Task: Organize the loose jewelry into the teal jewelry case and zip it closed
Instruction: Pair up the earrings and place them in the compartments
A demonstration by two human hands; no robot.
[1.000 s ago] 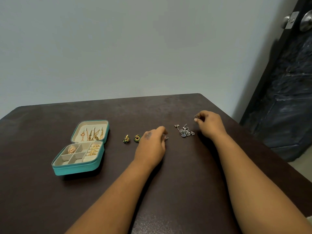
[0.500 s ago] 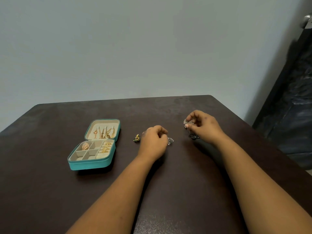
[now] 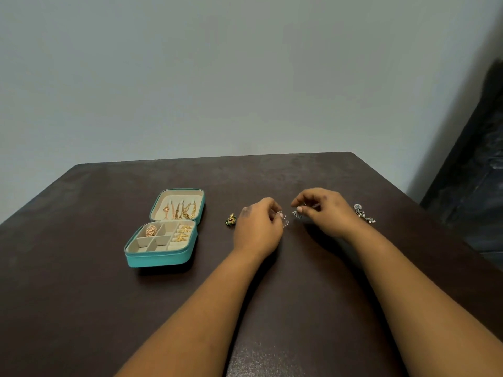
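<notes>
The teal jewelry case (image 3: 156,258) lies open on the left of the dark table, with gold pieces in its lid and in some compartments. A small green and gold earring (image 3: 230,220) lies between the case and my left hand (image 3: 258,229). My left hand pinches a small silver piece (image 3: 284,220) at its fingertips. My right hand (image 3: 324,212) pinches another silver piece (image 3: 296,214) just to the right of it; the two hands nearly meet. A silver floral piece with pearls (image 3: 363,213) lies on the table right of my right wrist.
The dark brown table (image 3: 81,308) ends at a pale wall at the back. A dark door (image 3: 473,164) stands beyond the table's right edge. Bare tabletop lies in front of the case and between my forearms.
My right hand has moved left, carrying a silver piece toward my left hand. The silver floral piece now shows, uncovered, on the right. The camera has shifted, so the case appears further right.
</notes>
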